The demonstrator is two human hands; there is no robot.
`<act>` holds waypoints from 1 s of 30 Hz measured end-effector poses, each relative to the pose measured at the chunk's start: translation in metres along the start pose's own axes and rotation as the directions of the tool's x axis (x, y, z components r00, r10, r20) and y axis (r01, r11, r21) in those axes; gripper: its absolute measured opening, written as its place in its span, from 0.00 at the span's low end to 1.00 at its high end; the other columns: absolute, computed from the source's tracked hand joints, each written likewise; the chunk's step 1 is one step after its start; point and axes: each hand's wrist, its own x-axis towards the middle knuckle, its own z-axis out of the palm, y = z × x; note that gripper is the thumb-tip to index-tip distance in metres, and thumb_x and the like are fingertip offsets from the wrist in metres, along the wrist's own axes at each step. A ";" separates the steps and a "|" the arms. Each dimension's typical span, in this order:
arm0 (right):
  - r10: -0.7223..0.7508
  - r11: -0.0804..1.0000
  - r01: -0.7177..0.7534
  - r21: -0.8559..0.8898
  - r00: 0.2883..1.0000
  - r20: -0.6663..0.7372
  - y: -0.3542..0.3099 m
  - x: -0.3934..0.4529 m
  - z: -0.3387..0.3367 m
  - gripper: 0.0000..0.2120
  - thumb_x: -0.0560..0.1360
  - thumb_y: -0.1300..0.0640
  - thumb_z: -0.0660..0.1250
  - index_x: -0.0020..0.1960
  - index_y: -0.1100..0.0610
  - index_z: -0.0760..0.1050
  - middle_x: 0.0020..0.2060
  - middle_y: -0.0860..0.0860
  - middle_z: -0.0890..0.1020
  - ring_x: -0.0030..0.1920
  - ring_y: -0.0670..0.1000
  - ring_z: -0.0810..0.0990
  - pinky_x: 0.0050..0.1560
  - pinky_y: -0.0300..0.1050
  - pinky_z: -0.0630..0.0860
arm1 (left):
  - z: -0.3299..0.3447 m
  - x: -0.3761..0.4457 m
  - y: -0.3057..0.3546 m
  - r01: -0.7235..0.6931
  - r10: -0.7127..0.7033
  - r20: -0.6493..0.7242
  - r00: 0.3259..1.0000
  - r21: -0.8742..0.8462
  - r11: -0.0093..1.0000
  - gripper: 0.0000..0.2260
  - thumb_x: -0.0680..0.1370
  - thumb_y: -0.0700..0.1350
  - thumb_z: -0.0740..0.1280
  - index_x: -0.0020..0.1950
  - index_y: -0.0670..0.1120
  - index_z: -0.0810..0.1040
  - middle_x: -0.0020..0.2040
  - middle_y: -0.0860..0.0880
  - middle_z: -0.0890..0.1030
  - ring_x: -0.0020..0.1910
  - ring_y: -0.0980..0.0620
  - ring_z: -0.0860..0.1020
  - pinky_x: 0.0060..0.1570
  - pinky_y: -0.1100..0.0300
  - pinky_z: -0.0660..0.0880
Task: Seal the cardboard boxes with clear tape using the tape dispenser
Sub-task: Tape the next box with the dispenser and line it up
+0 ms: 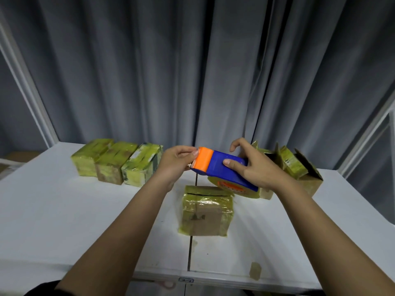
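Note:
I hold a blue tape dispenser (224,167) with an orange front end in the air above the table's middle. My right hand (254,165) grips its blue body, with the tape roll (233,188) hanging underneath. My left hand (177,163) pinches at the orange end, where the tape comes out. Directly below stands a small cardboard box (206,210) wrapped in yellowish clear tape, with a dark slit along its top flap.
Three taped boxes (116,164) stand in a row at the back left of the white table (64,221). Open-flapped boxes (299,169) cluster at the back right. A scrap of tape (255,271) sticks near the front edge. Grey curtains hang behind.

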 end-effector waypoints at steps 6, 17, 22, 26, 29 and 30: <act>0.078 0.995 -0.061 -0.078 0.966 0.246 -0.015 0.013 -0.012 0.37 0.61 0.38 0.77 0.61 0.44 0.60 0.51 0.45 0.76 0.47 0.48 0.80 0.44 0.42 0.81 | 0.000 0.010 0.001 0.077 -0.077 -0.038 0.996 -0.001 0.997 0.08 0.78 0.41 0.67 0.56 0.41 0.78 0.49 0.45 0.81 0.44 0.52 0.80 0.42 0.63 0.78; -0.188 0.981 0.188 0.048 0.982 -0.006 0.002 0.004 0.000 0.46 0.62 0.54 0.80 0.72 0.38 0.57 0.62 0.42 0.66 0.56 0.47 0.76 0.49 0.42 0.81 | -0.014 0.006 -0.019 0.169 -0.171 -0.068 0.983 -0.033 0.985 0.09 0.80 0.39 0.63 0.59 0.39 0.77 0.49 0.44 0.81 0.47 0.51 0.79 0.41 0.63 0.78; -0.227 0.965 0.242 0.102 0.964 -0.140 0.007 0.001 0.005 0.38 0.63 0.52 0.80 0.67 0.40 0.65 0.62 0.39 0.69 0.58 0.43 0.75 0.50 0.37 0.79 | -0.012 0.002 -0.028 0.226 -0.229 -0.066 0.971 -0.049 0.973 0.09 0.80 0.38 0.62 0.59 0.41 0.77 0.50 0.45 0.81 0.46 0.52 0.80 0.36 0.65 0.77; -0.280 0.959 0.278 -0.057 0.960 -0.022 0.002 0.009 0.003 0.27 0.68 0.50 0.76 0.64 0.40 0.72 0.67 0.41 0.68 0.63 0.42 0.69 0.59 0.43 0.74 | -0.015 -0.003 -0.040 0.312 -0.320 -0.028 0.947 -0.159 0.937 0.09 0.80 0.38 0.63 0.58 0.43 0.78 0.49 0.47 0.82 0.46 0.54 0.80 0.38 0.64 0.77; -0.256 0.930 0.293 -0.222 0.949 0.182 -0.007 0.017 0.001 0.28 0.71 0.46 0.72 0.69 0.38 0.67 0.69 0.43 0.62 0.64 0.48 0.69 0.58 0.43 0.75 | -0.021 -0.001 -0.041 0.328 -0.338 -0.030 0.941 -0.175 0.928 0.09 0.80 0.38 0.63 0.59 0.43 0.77 0.52 0.45 0.81 0.47 0.52 0.80 0.40 0.62 0.78; -0.240 0.915 0.302 -0.267 0.940 0.243 -0.010 0.019 0.001 0.31 0.71 0.46 0.73 0.70 0.38 0.65 0.69 0.44 0.61 0.63 0.48 0.68 0.57 0.41 0.75 | -0.023 0.000 -0.041 0.328 -0.339 -0.044 0.940 -0.161 0.931 0.09 0.80 0.38 0.63 0.58 0.42 0.77 0.52 0.44 0.81 0.46 0.52 0.80 0.39 0.62 0.78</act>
